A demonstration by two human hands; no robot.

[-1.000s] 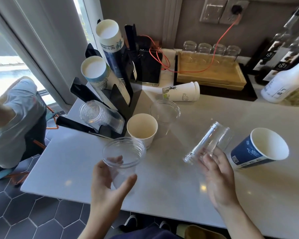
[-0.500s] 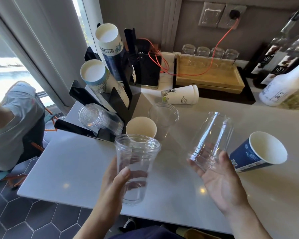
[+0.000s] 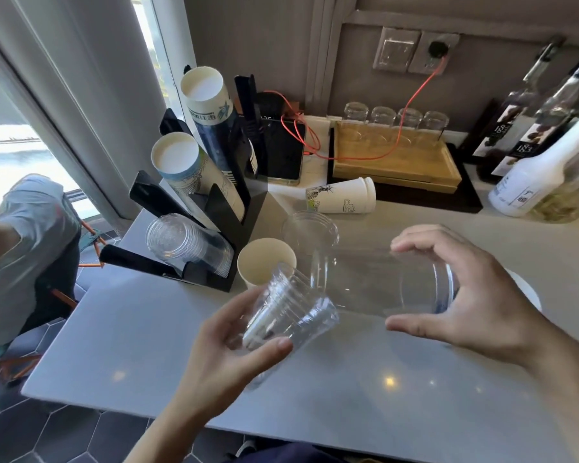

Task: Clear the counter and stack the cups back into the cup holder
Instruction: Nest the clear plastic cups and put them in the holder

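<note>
My left hand (image 3: 228,342) grips a clear plastic cup (image 3: 288,312), tilted with its mouth toward the upper right. My right hand (image 3: 475,302) holds a second clear plastic cup (image 3: 381,282) on its side, mouth to the left, just above and right of the first; the two rims nearly meet. The black cup holder (image 3: 228,228) at the left carries two slanted paper-cup stacks (image 3: 194,168) and a stack of clear cups (image 3: 184,242). On the counter stand a tan paper cup (image 3: 264,262) and a clear cup (image 3: 310,228). A white printed paper cup (image 3: 341,198) lies on its side.
A wooden tray (image 3: 395,165) with several upturned glasses sits at the back, an orange cable across it. Bottles (image 3: 542,168) crowd the right edge. A seated person (image 3: 20,248) is beyond the counter's left end. The blue paper cup is almost hidden behind my right hand.
Both hands came together over the counter. The left cup tipped from upright to slanted and the right cup turned sideways, its mouth now facing the left cup.
</note>
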